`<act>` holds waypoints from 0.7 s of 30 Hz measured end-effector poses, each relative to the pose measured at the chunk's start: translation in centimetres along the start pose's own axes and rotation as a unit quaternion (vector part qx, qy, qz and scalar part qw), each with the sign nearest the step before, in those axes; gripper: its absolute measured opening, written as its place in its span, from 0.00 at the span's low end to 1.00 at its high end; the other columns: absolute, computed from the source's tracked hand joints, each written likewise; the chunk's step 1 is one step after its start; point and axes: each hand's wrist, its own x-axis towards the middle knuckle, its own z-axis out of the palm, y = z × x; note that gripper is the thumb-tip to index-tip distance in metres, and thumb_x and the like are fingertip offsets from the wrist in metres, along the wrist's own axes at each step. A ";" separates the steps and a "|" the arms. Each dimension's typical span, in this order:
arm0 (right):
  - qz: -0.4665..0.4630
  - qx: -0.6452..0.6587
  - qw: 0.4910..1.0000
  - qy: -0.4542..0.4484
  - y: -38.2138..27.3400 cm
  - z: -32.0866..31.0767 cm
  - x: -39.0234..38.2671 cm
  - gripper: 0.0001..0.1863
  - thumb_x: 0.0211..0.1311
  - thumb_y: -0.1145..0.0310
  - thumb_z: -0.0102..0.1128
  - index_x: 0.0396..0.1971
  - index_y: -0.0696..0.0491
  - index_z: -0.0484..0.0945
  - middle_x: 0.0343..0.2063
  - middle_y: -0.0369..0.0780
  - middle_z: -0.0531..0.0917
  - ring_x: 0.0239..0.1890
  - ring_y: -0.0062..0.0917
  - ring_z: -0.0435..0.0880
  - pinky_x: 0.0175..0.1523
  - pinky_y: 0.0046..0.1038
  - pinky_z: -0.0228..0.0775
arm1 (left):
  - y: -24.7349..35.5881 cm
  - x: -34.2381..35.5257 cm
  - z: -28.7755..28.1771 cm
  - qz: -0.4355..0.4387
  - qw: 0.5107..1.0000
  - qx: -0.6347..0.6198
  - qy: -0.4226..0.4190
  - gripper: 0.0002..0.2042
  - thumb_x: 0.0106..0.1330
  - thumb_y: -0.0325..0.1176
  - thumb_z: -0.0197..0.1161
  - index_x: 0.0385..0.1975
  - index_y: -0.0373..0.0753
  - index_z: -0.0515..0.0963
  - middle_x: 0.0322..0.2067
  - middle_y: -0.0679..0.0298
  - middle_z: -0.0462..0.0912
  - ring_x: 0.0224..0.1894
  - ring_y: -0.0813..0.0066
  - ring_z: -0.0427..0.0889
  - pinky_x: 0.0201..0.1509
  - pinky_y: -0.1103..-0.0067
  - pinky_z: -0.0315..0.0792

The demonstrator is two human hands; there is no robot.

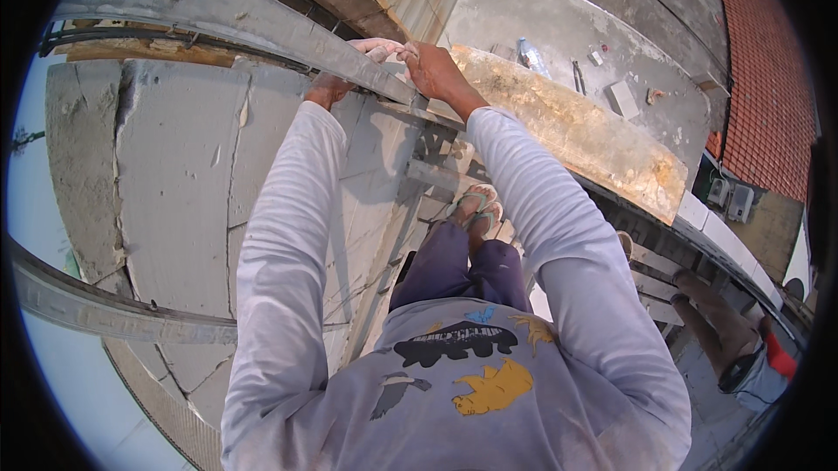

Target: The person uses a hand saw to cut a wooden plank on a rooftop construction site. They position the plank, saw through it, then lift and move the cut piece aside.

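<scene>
A long grey metal beam (262,33) slants across the upper left and ends near my hands. My left hand (329,87) reaches under and behind it. Pale, dusty fingers come out past its far edge, wrapped around it. At the beam's right end is my right hand (434,75), its fingers bent and closed against the left fingertips. Whatever sits in that pinch is too small to make out. Below the beam rises a wall of pale grey blocks (179,139). A plaster-stained board (567,126) lies just right of my right hand.
My feet in sandals (478,202) stand on narrow supports far below the hands. On the concrete slab beyond lie a plastic bottle (530,56), pliers-like tool (579,78) and white block (623,99). Another person (742,353) is lower right. A second metal beam (122,309) crosses the left.
</scene>
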 end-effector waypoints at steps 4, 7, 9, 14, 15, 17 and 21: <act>0.132 0.156 0.974 0.095 1.0 -0.2 -6.4 0.16 0.84 0.61 0.45 0.53 0.57 0.77 0.28 0.42 0.85 0.33 0.32 0.87 0.46 0.37 0.77 | -5.4 -3.6 3.0 0.141 0.946 0.026 0.291 0.18 0.82 0.42 0.60 0.61 0.36 0.80 0.50 0.65 0.85 0.53 0.77 0.82 0.58 0.76 0.76; 0.136 0.281 0.944 0.108 0.2 1.7 -13.7 0.17 0.84 0.60 0.42 0.53 0.57 0.77 0.28 0.45 0.85 0.33 0.32 0.85 0.44 0.35 0.76 | -10.1 -7.4 9.6 -0.079 0.886 -0.244 0.387 0.13 0.83 0.39 0.57 0.54 0.35 0.80 0.43 0.59 0.85 0.44 0.73 0.83 0.50 0.74 0.77; 0.063 0.391 0.911 0.115 1.0 5.7 -17.2 0.13 0.82 0.66 0.46 0.51 0.57 0.77 0.31 0.45 0.86 0.35 0.33 0.86 0.47 0.36 0.77 | -10.1 -8.5 12.8 -0.195 0.847 -0.381 0.316 0.13 0.84 0.38 0.56 0.56 0.36 0.77 0.39 0.60 0.84 0.41 0.72 0.82 0.49 0.74 0.79; -0.037 0.342 0.938 -0.030 -2.8 9.7 -19.8 0.16 0.75 0.79 0.47 0.57 0.57 0.78 0.46 0.44 0.86 0.49 0.33 0.86 0.58 0.34 0.76 | -15.9 -6.1 10.0 -0.213 0.739 -0.611 0.187 0.14 0.82 0.39 0.59 0.58 0.38 0.75 0.23 0.69 0.74 0.25 0.80 0.74 0.36 0.80 0.76; -0.061 0.321 0.945 -0.024 -2.7 9.7 -19.6 0.17 0.74 0.79 0.49 0.58 0.57 0.78 0.49 0.45 0.85 0.52 0.36 0.86 0.60 0.36 0.76 | -17.9 -6.4 8.2 -0.206 0.776 -0.571 0.171 0.14 0.82 0.39 0.58 0.56 0.37 0.77 0.22 0.69 0.73 0.23 0.79 0.72 0.31 0.79 0.74; -0.113 0.279 0.954 -0.006 -2.3 9.4 -18.5 0.20 0.72 0.78 0.52 0.62 0.56 0.78 0.54 0.48 0.84 0.57 0.40 0.84 0.64 0.38 0.74 | -20.1 -6.6 4.7 -0.188 0.845 -0.481 0.136 0.14 0.83 0.39 0.58 0.53 0.34 0.80 0.20 0.69 0.70 0.18 0.77 0.69 0.23 0.78 0.70; -0.091 0.184 0.978 -0.034 -0.3 7.6 -17.7 0.22 0.70 0.75 0.57 0.63 0.54 0.79 0.57 0.51 0.80 0.63 0.47 0.78 0.69 0.43 0.71 | -14.3 -3.8 4.9 -0.166 0.886 -0.274 0.334 0.10 0.79 0.39 0.61 0.37 0.40 0.80 0.18 0.73 0.67 0.15 0.81 0.61 0.19 0.77 0.57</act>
